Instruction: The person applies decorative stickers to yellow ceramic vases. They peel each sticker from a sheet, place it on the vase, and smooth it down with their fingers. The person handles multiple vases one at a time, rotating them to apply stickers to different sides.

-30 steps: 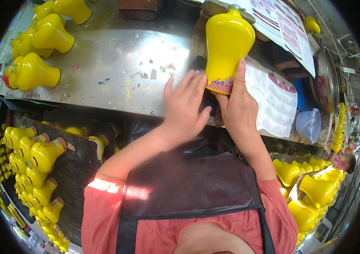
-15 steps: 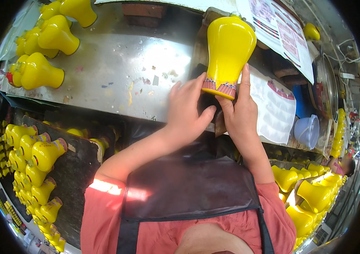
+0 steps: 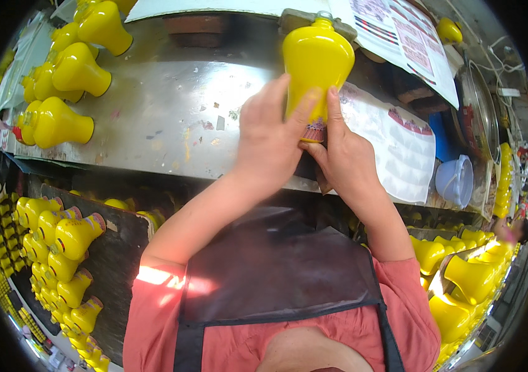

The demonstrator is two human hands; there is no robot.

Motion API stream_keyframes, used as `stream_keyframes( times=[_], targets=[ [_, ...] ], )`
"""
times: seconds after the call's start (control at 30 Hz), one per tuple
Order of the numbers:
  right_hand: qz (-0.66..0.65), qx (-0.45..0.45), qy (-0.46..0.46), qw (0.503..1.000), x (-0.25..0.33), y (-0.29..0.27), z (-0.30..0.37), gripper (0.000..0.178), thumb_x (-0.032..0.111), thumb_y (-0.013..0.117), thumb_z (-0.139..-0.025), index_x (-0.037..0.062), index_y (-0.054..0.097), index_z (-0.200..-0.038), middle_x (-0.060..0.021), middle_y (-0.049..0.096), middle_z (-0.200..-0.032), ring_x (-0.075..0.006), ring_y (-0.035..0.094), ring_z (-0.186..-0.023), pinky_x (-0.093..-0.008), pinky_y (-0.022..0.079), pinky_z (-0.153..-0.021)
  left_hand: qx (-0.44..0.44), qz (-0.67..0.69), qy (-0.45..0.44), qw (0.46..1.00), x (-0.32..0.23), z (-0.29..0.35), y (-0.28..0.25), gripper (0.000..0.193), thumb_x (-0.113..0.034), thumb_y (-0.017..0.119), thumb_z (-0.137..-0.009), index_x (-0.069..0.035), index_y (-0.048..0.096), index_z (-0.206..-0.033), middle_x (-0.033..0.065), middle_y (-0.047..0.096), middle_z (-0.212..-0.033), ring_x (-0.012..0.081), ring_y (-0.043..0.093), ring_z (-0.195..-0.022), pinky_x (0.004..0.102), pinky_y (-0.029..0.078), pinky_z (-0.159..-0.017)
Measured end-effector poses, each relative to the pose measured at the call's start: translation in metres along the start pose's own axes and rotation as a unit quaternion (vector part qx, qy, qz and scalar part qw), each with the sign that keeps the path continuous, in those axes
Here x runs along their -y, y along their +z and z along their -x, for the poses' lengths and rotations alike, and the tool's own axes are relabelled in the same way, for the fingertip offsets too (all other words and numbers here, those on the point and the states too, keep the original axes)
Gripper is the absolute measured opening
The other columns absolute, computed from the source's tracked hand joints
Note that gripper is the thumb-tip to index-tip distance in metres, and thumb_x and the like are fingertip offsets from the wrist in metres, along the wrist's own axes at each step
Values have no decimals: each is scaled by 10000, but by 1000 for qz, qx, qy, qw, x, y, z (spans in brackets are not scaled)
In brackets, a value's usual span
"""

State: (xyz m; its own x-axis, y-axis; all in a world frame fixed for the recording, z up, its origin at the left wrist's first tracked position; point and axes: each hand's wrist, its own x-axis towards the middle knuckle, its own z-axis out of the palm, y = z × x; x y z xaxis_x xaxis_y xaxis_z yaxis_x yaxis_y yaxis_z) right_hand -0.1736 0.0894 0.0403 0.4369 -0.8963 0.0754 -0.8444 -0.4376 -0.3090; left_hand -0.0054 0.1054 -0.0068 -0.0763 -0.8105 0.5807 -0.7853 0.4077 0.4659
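A glossy yellow vase-shaped bottle [image 3: 318, 59] with a clear neck lies with its base toward me. A patterned pinkish band [image 3: 315, 130] circles its base, partly covered by my hands. My left hand [image 3: 270, 133], slightly blurred, wraps the bottle's left side, with its thumb across the front just above the band. My right hand [image 3: 347, 152] grips the lower right, index finger stretched up along the side and thumb under the base. The bottle's neck end rests at a dark block [image 3: 292, 22]. Right of my right hand lies a white decal sheet [image 3: 394, 161] with a patterned strip left on it.
Several yellow bottles lie on the metal table [image 3: 152, 124] at far left. More stand on a rack [image 3: 78, 235] at left and in a tray [image 3: 462, 273] at right. A pale bucket [image 3: 455, 180] and printed sheets [image 3: 400, 37] are at the right.
My left hand has moved up from beside the base onto the bottle's front, its thumb now across it. The bottle appears slightly further left in view; my right hand still holds its base.
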Motion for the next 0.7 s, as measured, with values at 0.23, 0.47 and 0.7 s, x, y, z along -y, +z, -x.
stream_keyframes(
  times=[0.23,0.47,0.7],
  targets=[
    [-95,-148,35,984,-22,-8,4,778,267,855,-813,87,535,-1499,-156,685,-1047,-262,619,-720,-354,521,-709,27,84,1,996,18,-10,18,828,-258,920,-706,-137,588,-1455,220,491,-1446,416,558,-1253,467,507,-1016],
    [-259,-41,110,959,-45,-2,-10,790,214,860,-771,70,569,-1491,-77,692,-1016,-48,508,-607,-242,428,-541,16,78,-17,997,10,-2,13,925,-198,920,-747,-56,465,-1539,233,475,-1486,320,622,-1139,461,516,-1003],
    [-238,22,119,964,-57,-1,-5,478,281,770,-905,29,694,-1305,-58,674,-925,-97,527,-688,-284,466,-659,60,125,-23,990,23,-6,12,868,-146,893,-741,-7,494,-1499,214,484,-1504,410,628,-1198,435,547,-968]
  ],
)
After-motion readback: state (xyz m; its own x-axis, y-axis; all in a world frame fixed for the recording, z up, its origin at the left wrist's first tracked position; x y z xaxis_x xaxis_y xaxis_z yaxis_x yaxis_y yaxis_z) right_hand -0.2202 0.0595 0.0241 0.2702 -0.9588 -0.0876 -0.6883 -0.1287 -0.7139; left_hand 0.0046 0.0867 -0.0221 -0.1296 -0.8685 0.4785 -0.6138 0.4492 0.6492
